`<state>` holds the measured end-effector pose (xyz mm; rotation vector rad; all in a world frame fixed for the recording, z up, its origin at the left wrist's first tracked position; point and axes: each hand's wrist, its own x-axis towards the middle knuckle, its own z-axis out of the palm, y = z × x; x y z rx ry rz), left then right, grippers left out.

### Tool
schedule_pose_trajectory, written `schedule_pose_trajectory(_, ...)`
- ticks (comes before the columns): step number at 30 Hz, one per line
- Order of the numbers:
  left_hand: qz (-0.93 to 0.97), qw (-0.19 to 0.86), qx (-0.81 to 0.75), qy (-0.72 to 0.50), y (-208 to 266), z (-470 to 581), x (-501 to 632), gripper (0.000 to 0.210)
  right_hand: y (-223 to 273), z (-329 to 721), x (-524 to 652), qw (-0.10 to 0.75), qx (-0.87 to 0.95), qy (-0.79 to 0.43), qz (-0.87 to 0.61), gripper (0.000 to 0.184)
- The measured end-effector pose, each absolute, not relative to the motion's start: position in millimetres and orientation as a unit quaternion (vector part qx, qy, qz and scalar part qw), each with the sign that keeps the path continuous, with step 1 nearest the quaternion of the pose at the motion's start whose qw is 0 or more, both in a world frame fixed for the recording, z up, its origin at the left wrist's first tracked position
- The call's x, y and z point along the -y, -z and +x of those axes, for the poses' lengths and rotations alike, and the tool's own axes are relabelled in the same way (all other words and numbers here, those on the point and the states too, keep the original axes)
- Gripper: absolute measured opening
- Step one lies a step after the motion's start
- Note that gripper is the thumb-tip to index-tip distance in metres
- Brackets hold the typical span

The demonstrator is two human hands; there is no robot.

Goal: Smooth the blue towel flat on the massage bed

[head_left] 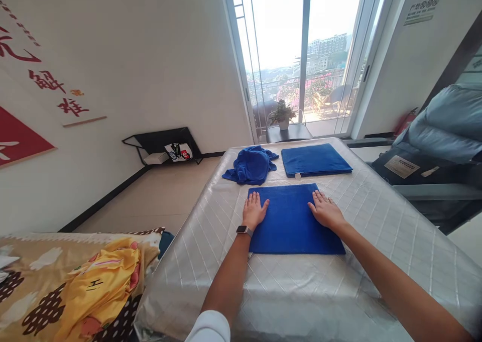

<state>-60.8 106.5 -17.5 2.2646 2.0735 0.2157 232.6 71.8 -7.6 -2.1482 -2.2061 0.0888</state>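
Note:
A blue towel (291,221), folded into a flat rectangle, lies on the plastic-covered mattress (211,241) in front of me. My left hand (254,211) rests flat on its left edge, fingers stretched out, with a watch on the wrist. On the opposite edge lies my right hand (324,210), palm down and fingers extended. Neither hand grips anything. Beyond the towel, a second folded blue towel (315,159) lies to the right, a small white tag at its near edge. A crumpled blue towel (251,165) sits to the left of that one.
At the lower left is a patterned bedspread (22,302) with a yellow garment (103,281) on it. A grey recliner (448,126) stands on the right, near the mattress edge. Past the far end are a chair (289,132) with a potted plant (283,116) and a sliding glass door.

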Motion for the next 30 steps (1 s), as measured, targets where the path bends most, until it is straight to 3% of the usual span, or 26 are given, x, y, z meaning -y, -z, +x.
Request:
schedule_pose_trajectory(5, 0.735, 0.032, -0.673, -0.075, 19, -61, -107, 0.084, -6, 232, -105, 0.04, 0.731, -0.024, -0.681, 0.068)
schedule_pose_trajectory(23, 0.738, -0.031, -0.667, -0.096, 12, -56, -99, 0.078, 17, 239, -128, 0.076, 0.719, -0.053, -0.689, 0.07)
schedule_pose_trajectory(30, 0.857, -0.016, -0.492, -0.155, -2, 41, -106, 0.068, 16, 239, -126, 0.081, 0.718, -0.046, -0.689, 0.068)
